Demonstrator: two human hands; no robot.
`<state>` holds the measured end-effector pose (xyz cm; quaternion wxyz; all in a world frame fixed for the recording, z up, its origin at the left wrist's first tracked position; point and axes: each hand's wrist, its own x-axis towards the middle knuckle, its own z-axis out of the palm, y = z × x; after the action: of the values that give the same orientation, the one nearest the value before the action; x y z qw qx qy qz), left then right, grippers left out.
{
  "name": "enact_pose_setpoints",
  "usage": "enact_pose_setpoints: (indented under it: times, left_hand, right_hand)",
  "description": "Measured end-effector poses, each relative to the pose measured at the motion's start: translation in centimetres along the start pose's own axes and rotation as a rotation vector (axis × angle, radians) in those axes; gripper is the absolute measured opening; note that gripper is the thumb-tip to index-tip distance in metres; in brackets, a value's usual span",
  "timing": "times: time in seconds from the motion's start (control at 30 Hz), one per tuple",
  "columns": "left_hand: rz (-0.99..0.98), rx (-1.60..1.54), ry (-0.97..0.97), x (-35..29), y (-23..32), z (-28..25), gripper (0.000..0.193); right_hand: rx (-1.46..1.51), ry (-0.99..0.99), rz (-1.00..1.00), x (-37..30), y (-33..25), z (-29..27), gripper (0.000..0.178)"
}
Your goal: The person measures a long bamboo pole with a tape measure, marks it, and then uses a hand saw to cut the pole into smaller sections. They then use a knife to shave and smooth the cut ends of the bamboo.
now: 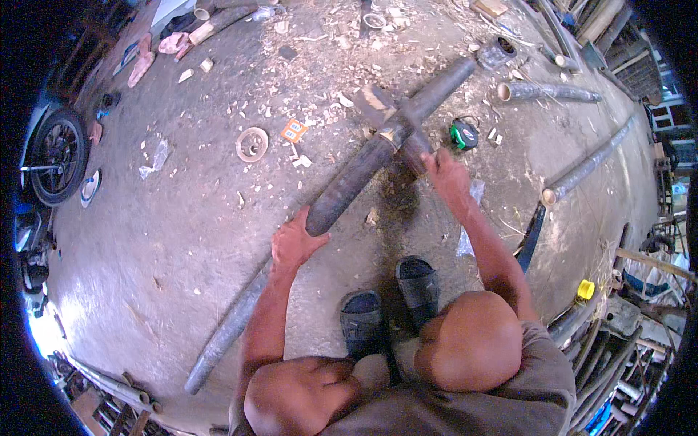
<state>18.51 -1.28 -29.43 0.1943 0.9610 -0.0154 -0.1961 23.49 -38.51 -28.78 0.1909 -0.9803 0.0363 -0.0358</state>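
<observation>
My left hand (pixel 293 241) is closed round the lower end of a thick dark bamboo tube (pixel 352 182), which slants up to the right. My right hand (pixel 446 176) grips the near end of a short bamboo crosspiece (pixel 416 151) that meets the tube at a joint. The crosspiece's far end has a pale, cut face. Past the joint, a thinner dark pole (pixel 445 83) runs on up to the right. Another long pole (pixel 231 330) slants down to the left from behind my left wrist; whether it joins the tube is hidden.
Right of the joint sit a green-and-black tape measure (pixel 463 134) and a short hollow bamboo piece (pixel 496 52). A tape roll (pixel 252 144) lies left. Bamboo lengths (pixel 549 92) and a dark saw-like blade (pixel 531 236) lie right. Wood chips litter the floor; sandals (pixel 361 320) are below.
</observation>
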Motion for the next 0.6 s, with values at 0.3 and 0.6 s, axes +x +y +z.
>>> enact_pose_setpoints:
  times: [0.3,0.6]
  left_hand:
    - [-0.037,0.071,0.097,-1.5,0.6,0.6,0.09]
    - [-0.017,0.015,-0.048,-0.6,-0.8,-1.1,0.088]
  right_hand:
    - [-0.086,-0.191,0.004,-0.6,-1.3,-0.3,0.046]
    - [-0.122,-0.177,-0.206,-2.1,-1.7,1.3,0.044]
